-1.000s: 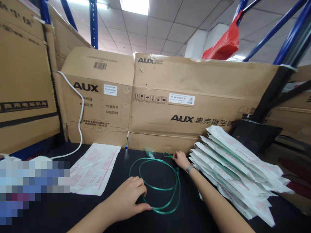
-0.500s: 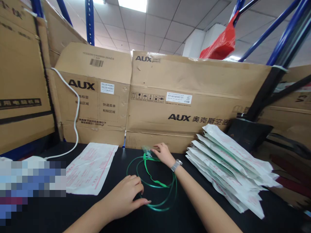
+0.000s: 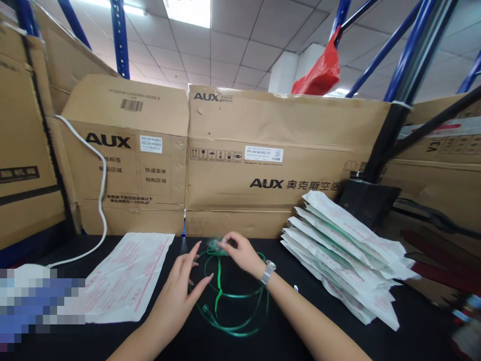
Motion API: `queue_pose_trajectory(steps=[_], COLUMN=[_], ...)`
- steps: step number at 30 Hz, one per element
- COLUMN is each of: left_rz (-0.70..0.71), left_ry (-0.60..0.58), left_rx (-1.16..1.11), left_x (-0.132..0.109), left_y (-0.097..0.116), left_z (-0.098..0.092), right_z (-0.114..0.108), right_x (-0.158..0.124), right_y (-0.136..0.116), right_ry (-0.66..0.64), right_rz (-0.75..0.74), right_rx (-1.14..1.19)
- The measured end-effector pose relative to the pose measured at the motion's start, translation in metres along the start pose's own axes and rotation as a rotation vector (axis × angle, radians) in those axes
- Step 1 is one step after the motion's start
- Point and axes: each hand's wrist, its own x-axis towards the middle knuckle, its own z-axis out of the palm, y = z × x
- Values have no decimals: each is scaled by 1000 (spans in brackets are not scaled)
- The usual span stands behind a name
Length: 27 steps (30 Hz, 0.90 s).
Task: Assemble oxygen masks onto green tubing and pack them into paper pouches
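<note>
A clear greenish oxygen mask (image 3: 214,245) lies at the far side of the black table, blurred by motion. Its bright green strap (image 3: 219,281) hangs down toward me, and loops of thin green tubing (image 3: 237,296) spread over the tabletop. My right hand (image 3: 242,255), with a watch on the wrist, pinches the mask's right edge between thumb and fingers. On the left of the loops is my left hand (image 3: 183,281), fingers and thumb apart, holding nothing. Its fingertips are close to the mask and tubing; whether they touch cannot be told.
A flat white printed pouch (image 3: 130,276) lies at left. At right rises a stack of similar pouches (image 3: 345,260), beside a black box (image 3: 370,203). Cardboard panels (image 3: 240,210) stand along the back. A white cable (image 3: 101,200) runs down at left.
My left hand has lifted from the near tubing and moved forward and left, its fingers spreading. My right hand has closed on the mask. The camera view has shifted to the right.
</note>
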Motion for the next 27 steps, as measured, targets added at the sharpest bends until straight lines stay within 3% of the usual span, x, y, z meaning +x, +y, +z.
queue_pose_trajectory(steps=[4, 10, 14, 17, 19, 21, 23, 27], left_rz=[-63, -209, -314, -374, -422, -497, -568, -641], left_ry=[-156, -394, -542, -471, -356, -239, -156, -78], left_rx=[-205, -415, -611, -650, -657, -678, -704, -772], left_x=[2, -4, -6, -4, -1, 1, 3, 5], left_y=[1, 11, 20, 23, 21, 17, 12, 3], left_z=[2, 15, 18, 14, 9, 5, 3, 6], right_z=[-20, -35, -57, -84, -101, -113, -117, -108], right_x=[-42, -80, -90, -94, -97, -103, -111, -122], right_y=[-22, -27, -27, -14, 4, 25, 45, 70], right_ry=[-197, -353, -338, -121, 13, 59, 55, 7], right_rz=[-66, 178, 33, -29, 116, 344, 518, 622], right_rx=[147, 464, 291, -169, -462, -639, -635, -355])
